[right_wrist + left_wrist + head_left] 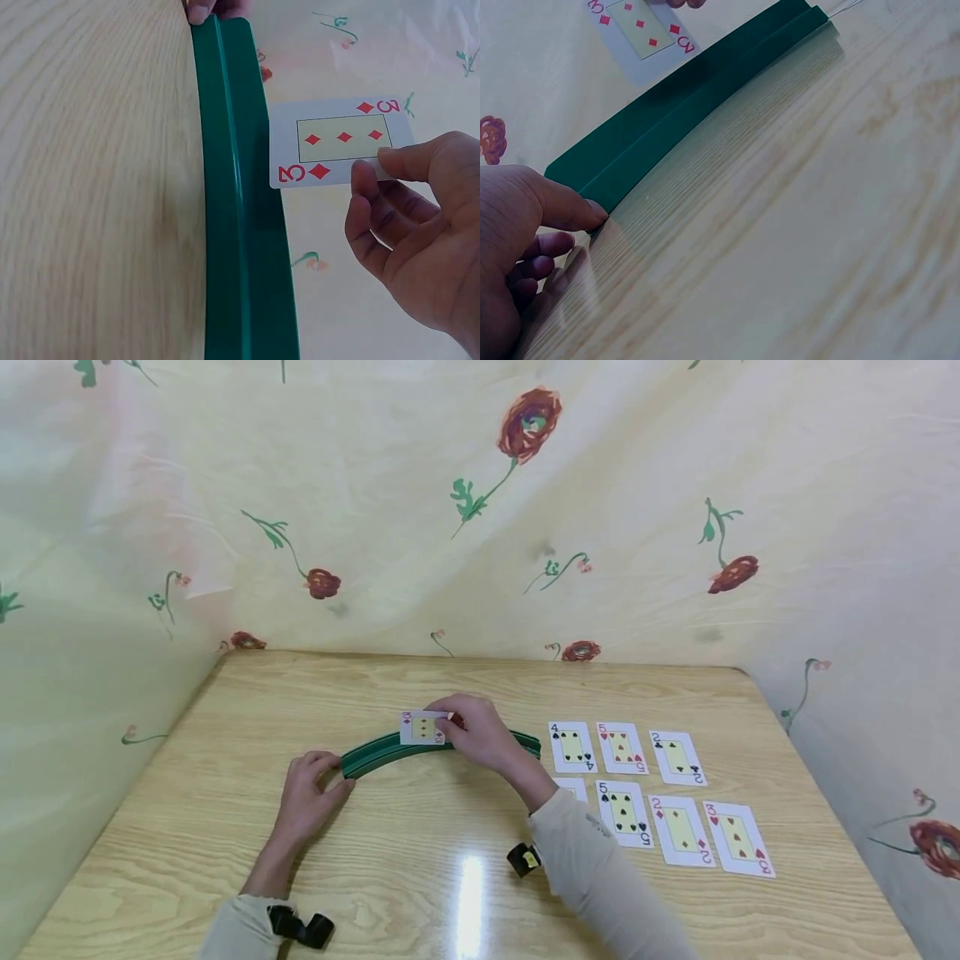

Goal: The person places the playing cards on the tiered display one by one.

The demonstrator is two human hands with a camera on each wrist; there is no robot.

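Note:
My right hand [476,731] pinches a three of diamonds playing card [344,139] between thumb and fingers. In the head view the card is just over a curved green card holder [375,756], near its middle. The right wrist view shows the card's face with the holder's long groove beside it. At the holder's left end, my left hand [310,789] grips the tip between thumb and finger; the left wrist view shows a digit pressed on the green end [592,195]. My right hand and forearm hide part of the holder in the head view.
Face-up cards lie in two rows at the right: a four of spades [572,747], five of hearts [622,748], two of clubs [678,758], five of spades [624,814], two of diamonds [682,831] and three of hearts [738,839]. My right sleeve partly covers another card [570,788].

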